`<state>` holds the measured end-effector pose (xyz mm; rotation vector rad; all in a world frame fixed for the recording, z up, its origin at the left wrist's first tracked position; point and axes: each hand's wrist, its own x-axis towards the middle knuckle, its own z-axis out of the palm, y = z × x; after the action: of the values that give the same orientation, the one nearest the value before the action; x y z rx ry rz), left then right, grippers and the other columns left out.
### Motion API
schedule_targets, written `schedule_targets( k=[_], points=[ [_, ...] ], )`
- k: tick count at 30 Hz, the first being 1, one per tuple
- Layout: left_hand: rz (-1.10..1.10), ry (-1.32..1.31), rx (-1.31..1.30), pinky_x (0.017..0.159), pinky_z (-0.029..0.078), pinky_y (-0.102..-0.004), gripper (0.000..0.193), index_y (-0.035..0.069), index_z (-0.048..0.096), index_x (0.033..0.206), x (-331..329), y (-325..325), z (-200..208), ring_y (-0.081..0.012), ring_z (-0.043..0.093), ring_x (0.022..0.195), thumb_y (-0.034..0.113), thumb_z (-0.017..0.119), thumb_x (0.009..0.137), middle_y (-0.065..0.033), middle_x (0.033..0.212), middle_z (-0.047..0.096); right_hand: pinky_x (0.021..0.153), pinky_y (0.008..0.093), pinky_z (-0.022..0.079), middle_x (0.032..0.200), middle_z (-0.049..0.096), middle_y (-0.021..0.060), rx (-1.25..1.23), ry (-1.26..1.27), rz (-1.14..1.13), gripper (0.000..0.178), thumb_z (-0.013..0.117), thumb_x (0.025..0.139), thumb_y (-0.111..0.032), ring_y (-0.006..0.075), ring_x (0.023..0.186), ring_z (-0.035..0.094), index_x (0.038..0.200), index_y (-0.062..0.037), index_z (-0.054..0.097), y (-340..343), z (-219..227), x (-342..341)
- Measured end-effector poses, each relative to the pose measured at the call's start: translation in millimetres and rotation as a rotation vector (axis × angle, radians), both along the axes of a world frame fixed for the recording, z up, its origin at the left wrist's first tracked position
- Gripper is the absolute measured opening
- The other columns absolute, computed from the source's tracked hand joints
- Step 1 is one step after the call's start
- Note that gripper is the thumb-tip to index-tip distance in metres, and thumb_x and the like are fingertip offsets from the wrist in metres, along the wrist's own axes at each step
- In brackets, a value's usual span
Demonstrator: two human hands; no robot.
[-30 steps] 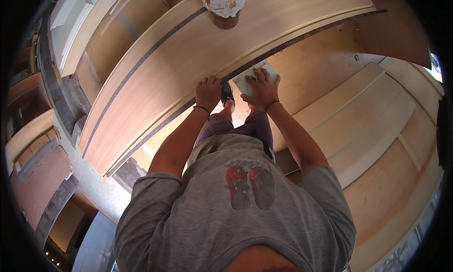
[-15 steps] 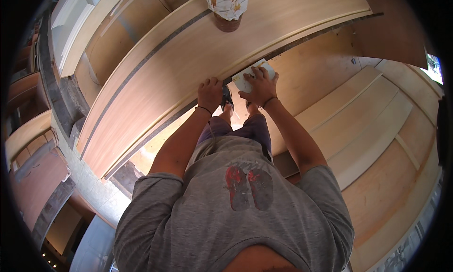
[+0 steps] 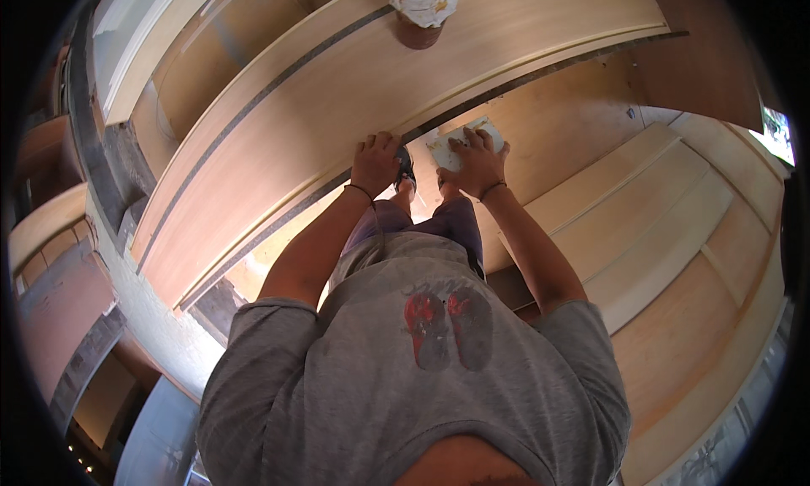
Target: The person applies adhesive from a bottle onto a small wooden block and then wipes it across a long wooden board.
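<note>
A long, light wooden panel [image 3: 312, 140] with a dark stripe lies across in front of me. My left hand [image 3: 376, 161] has its fingers curled over the near edge of this panel. My right hand [image 3: 476, 164] is closed around a pale, flat rectangular block [image 3: 442, 151] with yellowish stains. That block is just on my side of the panel's edge, over the gap where my feet show. The fingers and palm hide part of it, and its underside cannot be seen.
On the panel's far part stands a brown pot [image 3: 418, 35] topped with a crumpled white covering and orange-brown matter. Pale boards [image 3: 629, 203] lie to my right. At the left are more wooden pieces [image 3: 63, 296] and a light blue-grey panel [image 3: 160, 440].
My right hand has drawn the pale block slightly back and to the right, off the panel's edge. My left hand keeps to the edge. The view has shifted a little.
</note>
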<state>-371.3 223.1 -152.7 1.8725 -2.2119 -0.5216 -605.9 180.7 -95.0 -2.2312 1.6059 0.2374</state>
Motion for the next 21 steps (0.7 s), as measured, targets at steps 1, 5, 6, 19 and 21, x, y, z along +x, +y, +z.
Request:
schedule_targets(
  k=[1,5,6,19,21],
  points=[
    [-0.001,0.007,0.005,0.091,0.043,-0.0453,0.041,0.012,0.059,0.117,4.8,4.5,5.1,-0.0306,0.053,0.112,0.023,0.069,0.079,-0.0094,0.116,0.057,0.101,0.0721,0.019,0.144,0.048,0.0102,-0.026,-0.052,0.013,0.066,0.071,0.066,-0.059,0.0325,0.137,0.034,0.123,-0.0249,0.066,6.7,-3.0,2.4],
    [0.117,-0.022,0.024,0.091,0.042,-0.0467,0.044,0.013,0.059,0.120,37.9,42.3,0.8,-0.0309,0.053,0.113,0.025,0.069,0.080,-0.0095,0.118,0.057,0.099,0.0712,0.020,0.142,0.048,0.0108,-0.187,-0.213,0.094,0.066,0.069,0.068,-0.063,0.0339,0.134,0.037,0.120,-0.0235,0.067,29.8,-18.0,27.7],
    [0.118,-0.046,0.016,0.090,0.042,-0.0457,0.041,0.013,0.060,0.118,39.8,46.3,2.6,-0.0295,0.053,0.112,0.024,0.068,0.080,-0.0084,0.117,0.057,0.098,0.0692,0.021,0.141,0.050,0.0112,-0.240,-0.237,0.119,0.066,0.069,0.068,-0.064,0.0342,0.133,0.038,0.120,-0.0226,0.067,34.4,-24.1,34.2],
    [0.053,-0.116,-0.109,0.081,0.045,-0.0404,0.016,0.013,0.064,0.096,46.2,41.7,-5.4,-0.0248,0.059,0.095,0.017,0.060,0.081,-0.0040,0.098,0.061,0.103,0.0789,0.012,0.153,0.033,0.0063,-0.097,-0.165,0.099,0.072,0.066,0.072,-0.062,0.0309,0.144,0.022,0.134,-0.0289,0.054,42.5,-50.8,64.1],
    [0.047,-0.112,-0.109,0.080,0.046,-0.0405,0.016,0.013,0.064,0.095,48.4,41.8,-5.7,-0.0248,0.059,0.095,0.017,0.060,0.081,-0.0044,0.097,0.060,0.103,0.0784,0.012,0.153,0.034,0.0062,0.003,-0.101,0.093,0.072,0.068,0.071,-0.061,0.0310,0.144,0.023,0.133,-0.0281,0.056,40.4,-30.4,65.9]
  ],
)
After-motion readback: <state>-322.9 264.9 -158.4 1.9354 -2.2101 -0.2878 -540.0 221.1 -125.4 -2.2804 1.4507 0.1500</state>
